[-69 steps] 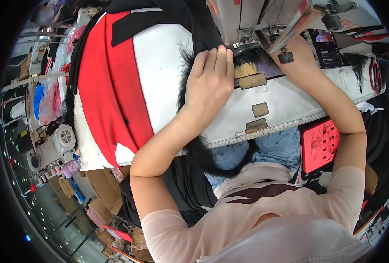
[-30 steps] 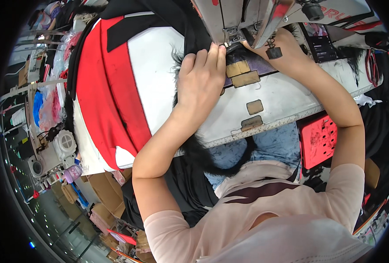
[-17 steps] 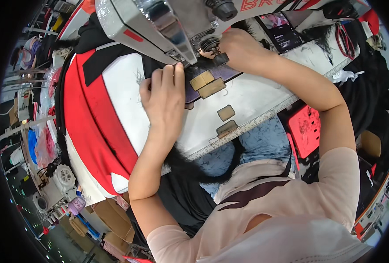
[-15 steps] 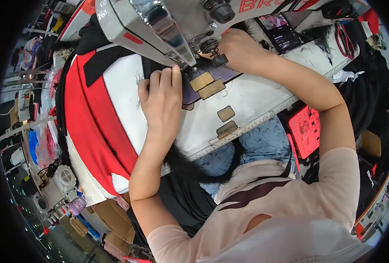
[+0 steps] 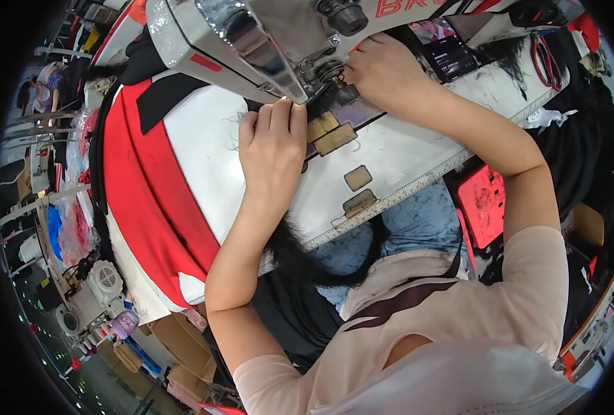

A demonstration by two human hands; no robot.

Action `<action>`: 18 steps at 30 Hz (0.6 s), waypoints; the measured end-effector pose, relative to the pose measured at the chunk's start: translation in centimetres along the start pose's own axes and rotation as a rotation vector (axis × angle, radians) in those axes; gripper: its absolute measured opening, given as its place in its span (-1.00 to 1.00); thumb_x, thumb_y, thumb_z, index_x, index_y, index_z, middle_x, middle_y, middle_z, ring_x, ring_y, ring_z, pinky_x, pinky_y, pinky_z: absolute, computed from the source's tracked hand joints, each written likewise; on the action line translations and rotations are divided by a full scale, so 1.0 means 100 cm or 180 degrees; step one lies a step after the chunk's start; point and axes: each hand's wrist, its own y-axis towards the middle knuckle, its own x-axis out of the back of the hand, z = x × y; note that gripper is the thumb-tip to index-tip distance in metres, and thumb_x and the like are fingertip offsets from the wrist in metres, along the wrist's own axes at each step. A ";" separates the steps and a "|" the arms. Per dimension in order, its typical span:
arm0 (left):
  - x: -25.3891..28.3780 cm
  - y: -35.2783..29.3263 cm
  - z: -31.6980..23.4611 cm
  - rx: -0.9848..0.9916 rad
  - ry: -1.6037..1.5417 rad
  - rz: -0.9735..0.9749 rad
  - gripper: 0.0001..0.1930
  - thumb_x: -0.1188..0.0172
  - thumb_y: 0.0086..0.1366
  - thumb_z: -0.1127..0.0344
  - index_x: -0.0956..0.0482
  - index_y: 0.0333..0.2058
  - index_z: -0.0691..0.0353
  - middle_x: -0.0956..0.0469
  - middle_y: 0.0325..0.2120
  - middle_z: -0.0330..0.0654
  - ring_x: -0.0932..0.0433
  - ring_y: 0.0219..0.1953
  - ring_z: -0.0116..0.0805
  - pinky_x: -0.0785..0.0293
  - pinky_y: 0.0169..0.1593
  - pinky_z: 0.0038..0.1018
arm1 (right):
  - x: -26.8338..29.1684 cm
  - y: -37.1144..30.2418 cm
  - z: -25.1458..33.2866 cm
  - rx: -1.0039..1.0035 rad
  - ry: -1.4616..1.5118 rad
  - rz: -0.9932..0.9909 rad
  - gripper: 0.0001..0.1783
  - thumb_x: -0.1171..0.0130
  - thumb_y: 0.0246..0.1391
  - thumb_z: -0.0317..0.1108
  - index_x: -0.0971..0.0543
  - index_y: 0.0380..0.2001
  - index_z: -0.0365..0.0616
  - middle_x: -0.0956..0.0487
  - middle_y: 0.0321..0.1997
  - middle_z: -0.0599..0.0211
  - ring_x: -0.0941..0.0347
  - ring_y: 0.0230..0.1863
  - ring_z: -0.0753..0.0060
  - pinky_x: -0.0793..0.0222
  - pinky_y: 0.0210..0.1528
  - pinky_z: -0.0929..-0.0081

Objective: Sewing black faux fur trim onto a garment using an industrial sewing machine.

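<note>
Beneath the head of a grey-white sewing machine (image 5: 251, 52), both my hands work close to the needle area. My left hand (image 5: 276, 142) is palm down, its fingers bent and held together, closed over black furry fabric (image 5: 289, 238). Wisps of the fur stick out beside its thumb, and a long strand hangs below the wrist over my lap. My right hand (image 5: 383, 72) curls on the other side of the needle area; its fingertips are hidden and what they hold does not show. Between the hands lies the purplish machine plate (image 5: 355, 114), bearing tan patches (image 5: 336, 138).
Red fabric (image 5: 151, 187) drapes over the white table (image 5: 397, 155) at left. A ruler tape (image 5: 404, 197) runs along the near edge. At the back right are a phone (image 5: 445, 52) and red-handled scissors (image 5: 546, 62). A red perforated stool (image 5: 482, 207) stands to the right.
My left hand has slid right and slightly away from me, closer to the needle area, and covers more of the machine plate. My right hand has shifted slightly, its fingers curled more.
</note>
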 end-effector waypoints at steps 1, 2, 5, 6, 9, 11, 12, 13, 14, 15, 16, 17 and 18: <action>0.000 0.000 -0.001 0.0012 0.0008 0.0015 -0.73 -0.11 0.05 0.40 -0.50 -0.21 0.17 -0.49 -0.25 -0.28 -0.47 -0.17 -0.40 -0.29 -0.01 -0.41 | -0.001 0.001 0.000 0.0156 0.0022 -0.0205 -0.86 -0.11 -0.13 -0.33 -0.55 -0.42 -0.02 -0.54 -0.28 0.42 -0.48 -0.14 0.38 -0.37 -0.05 0.44; 0.002 -0.001 -0.002 0.0065 0.0139 0.0064 -0.74 -0.10 0.07 0.38 -0.50 -0.20 0.15 -0.49 -0.25 -0.29 -0.46 -0.15 -0.41 -0.26 -0.01 -0.40 | -0.003 0.005 0.002 0.0329 0.0077 -0.0431 -0.85 -0.11 -0.13 -0.32 -0.56 -0.41 -0.02 -0.54 -0.26 0.44 -0.47 -0.10 0.39 -0.35 0.01 0.45; 0.009 -0.003 -0.001 0.0113 0.0419 0.0150 -0.74 -0.08 0.10 0.34 -0.50 -0.18 0.10 -0.48 -0.24 -0.31 -0.45 -0.12 -0.43 -0.19 0.01 -0.37 | -0.015 0.003 -0.007 0.0744 0.0533 -0.0381 -0.82 -0.12 -0.14 -0.34 -0.56 -0.38 -0.03 -0.53 -0.23 0.48 -0.44 -0.06 0.40 -0.34 0.05 0.45; 0.013 -0.003 0.000 0.0282 0.0473 0.0220 -0.74 -0.08 0.10 0.34 -0.51 -0.18 0.10 -0.48 -0.24 -0.32 -0.44 -0.11 -0.44 -0.20 0.01 -0.37 | -0.011 0.004 -0.007 0.0620 0.0594 -0.0501 -0.83 -0.11 -0.13 -0.37 -0.57 -0.39 -0.04 -0.54 -0.23 0.48 -0.45 -0.07 0.39 -0.34 0.05 0.43; 0.023 -0.021 0.007 0.0628 0.0710 0.0357 -0.72 -0.10 0.08 0.36 -0.50 -0.17 0.11 -0.48 -0.27 -0.33 -0.46 -0.13 -0.45 -0.21 0.02 -0.37 | -0.005 0.003 -0.005 0.0767 0.0515 -0.0348 -0.83 -0.11 -0.14 -0.38 -0.57 -0.39 -0.07 -0.54 -0.24 0.44 -0.45 -0.06 0.36 -0.34 0.05 0.41; 0.029 -0.032 0.008 0.0504 0.0362 0.0418 -0.71 -0.12 0.06 0.38 -0.50 -0.17 0.13 -0.48 -0.31 -0.31 -0.48 -0.15 -0.43 -0.23 0.04 -0.36 | -0.009 0.004 -0.001 0.0540 0.0783 -0.0375 -0.84 -0.12 -0.13 -0.39 -0.58 -0.40 -0.11 -0.54 -0.25 0.38 -0.46 -0.08 0.32 -0.34 0.05 0.39; 0.032 -0.032 0.007 0.0542 0.0297 0.0446 -0.71 -0.13 0.05 0.40 -0.50 -0.18 0.14 -0.48 -0.35 -0.30 -0.49 -0.18 -0.42 -0.22 0.07 -0.35 | -0.010 0.003 -0.001 0.0459 0.0795 -0.0274 -0.83 -0.14 -0.14 -0.38 -0.58 -0.39 -0.13 -0.54 -0.27 0.34 -0.46 -0.10 0.30 -0.34 0.05 0.36; 0.034 -0.029 0.007 0.0551 0.0315 0.0454 -0.71 -0.13 0.05 0.40 -0.50 -0.18 0.14 -0.48 -0.35 -0.30 -0.49 -0.18 -0.42 -0.22 0.07 -0.35 | -0.010 0.003 0.000 0.0374 0.0801 -0.0169 -0.82 -0.16 -0.14 -0.37 -0.58 -0.39 -0.16 -0.54 -0.28 0.30 -0.46 -0.11 0.28 -0.34 0.06 0.34; 0.036 -0.024 0.007 0.0610 0.0457 0.0648 -0.70 -0.13 0.05 0.41 -0.50 -0.17 0.14 -0.48 -0.33 -0.29 -0.48 -0.17 -0.41 -0.21 0.08 -0.35 | -0.007 0.004 0.000 0.0381 0.0811 -0.0178 -0.82 -0.16 -0.14 -0.37 -0.58 -0.39 -0.16 -0.54 -0.28 0.30 -0.46 -0.11 0.28 -0.34 0.06 0.34; 0.037 -0.020 0.006 0.0664 0.0592 0.0837 -0.70 -0.13 0.05 0.41 -0.51 -0.17 0.14 -0.48 -0.32 -0.29 -0.48 -0.16 -0.40 -0.20 0.09 -0.34 | 0.000 0.004 0.001 0.0402 0.0881 -0.0158 -0.80 -0.18 -0.16 -0.35 -0.58 -0.40 -0.18 -0.54 -0.29 0.27 -0.46 -0.12 0.26 -0.33 0.05 0.32; 0.037 -0.016 0.004 0.0661 0.0591 0.0834 -0.70 -0.13 0.05 0.41 -0.51 -0.17 0.14 -0.48 -0.32 -0.29 -0.48 -0.16 -0.40 -0.20 0.09 -0.34 | 0.003 0.005 0.002 0.0417 0.0945 -0.0134 -0.79 -0.20 -0.17 -0.33 -0.57 -0.42 -0.21 -0.54 -0.31 0.23 -0.47 -0.14 0.25 -0.33 0.05 0.31; 0.035 -0.010 -0.001 0.0602 0.0321 0.0662 -0.69 -0.13 0.05 0.42 -0.50 -0.17 0.14 -0.48 -0.31 -0.28 -0.47 -0.15 -0.39 -0.20 0.10 -0.33 | 0.002 0.003 0.002 0.0385 0.0912 -0.0110 -0.79 -0.20 -0.17 -0.33 -0.57 -0.42 -0.21 -0.54 -0.31 0.23 -0.47 -0.14 0.25 -0.33 0.05 0.31; 0.035 -0.001 -0.004 0.0515 0.0047 0.0464 -0.69 -0.13 0.05 0.43 -0.50 -0.16 0.13 -0.47 -0.30 -0.28 -0.46 -0.15 -0.38 -0.19 0.12 -0.32 | 0.002 0.003 0.002 0.0367 0.0991 -0.0273 -0.76 -0.22 -0.20 -0.31 -0.57 -0.43 -0.23 -0.54 -0.31 0.22 -0.46 -0.14 0.24 -0.33 0.05 0.30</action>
